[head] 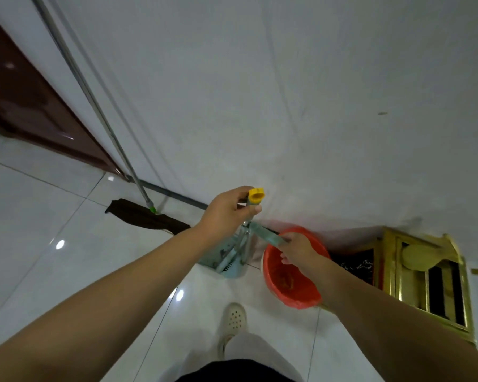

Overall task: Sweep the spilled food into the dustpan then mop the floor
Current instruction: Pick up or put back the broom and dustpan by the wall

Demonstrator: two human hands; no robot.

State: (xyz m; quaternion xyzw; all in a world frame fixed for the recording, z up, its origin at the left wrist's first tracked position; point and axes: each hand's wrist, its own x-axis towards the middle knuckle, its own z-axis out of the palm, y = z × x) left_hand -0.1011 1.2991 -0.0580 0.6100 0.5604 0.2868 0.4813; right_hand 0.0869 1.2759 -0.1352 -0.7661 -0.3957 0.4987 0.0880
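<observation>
My left hand [226, 213] grips the top of a broom handle [254, 201] with a yellow cap, held upright over the pale blue dustpan [226, 257] by the wall. My right hand [298, 249] holds the pale blue dustpan handle [268, 235], just above a bin lined with a red bag [290, 282]. The broom head rests inside the dustpan. A flat mop [146, 217] with a dark cloth head lies on the floor at the left, its metal pole [94, 106] leaning on the wall.
A white wall rises straight ahead, with a dark brown door [25, 100] at the left. A gold and black cabinet [425, 271] stands to the right of the bin. Glossy white floor tiles [53, 230] spread left. My shoe [233, 318] is below the dustpan.
</observation>
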